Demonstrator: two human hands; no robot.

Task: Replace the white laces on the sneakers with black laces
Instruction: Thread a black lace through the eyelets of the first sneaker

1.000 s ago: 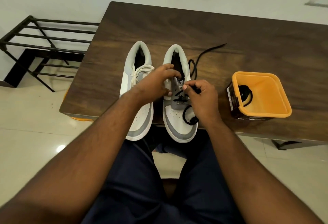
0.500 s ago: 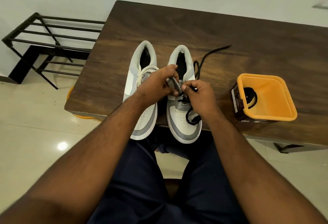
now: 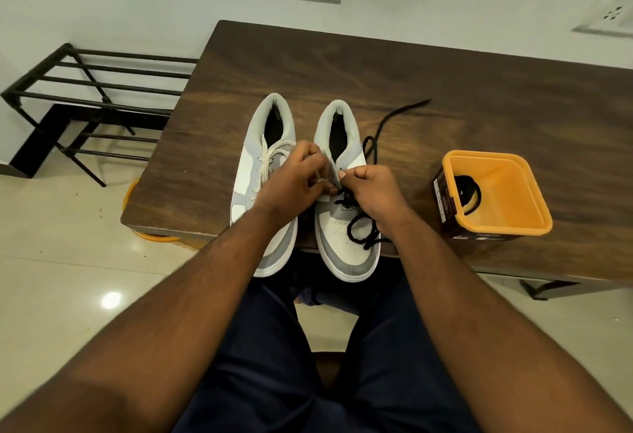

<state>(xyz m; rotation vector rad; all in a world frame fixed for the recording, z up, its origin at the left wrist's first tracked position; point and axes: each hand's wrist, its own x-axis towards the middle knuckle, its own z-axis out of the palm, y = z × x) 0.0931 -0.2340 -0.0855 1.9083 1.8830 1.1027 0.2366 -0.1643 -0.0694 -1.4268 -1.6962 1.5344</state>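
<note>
Two grey-white sneakers (image 3: 346, 189) (one black-laced)

Two grey-and-white sneakers stand side by side, toes toward the person: the left sneaker (image 3: 270, 199) keeps white laces (image 3: 270, 162), the right sneaker (image 3: 346, 240) carries a loose black lace (image 3: 363, 230).

1 head-worn view — looks forward and steeply down, close over the table (image 3: 445, 83) edge.

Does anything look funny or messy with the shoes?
A bit. The left sneaker has white laces, but the right sneaker is only half threaded with a black lace that trails loose across the table. Both toes overhang the table's edge.
</note>
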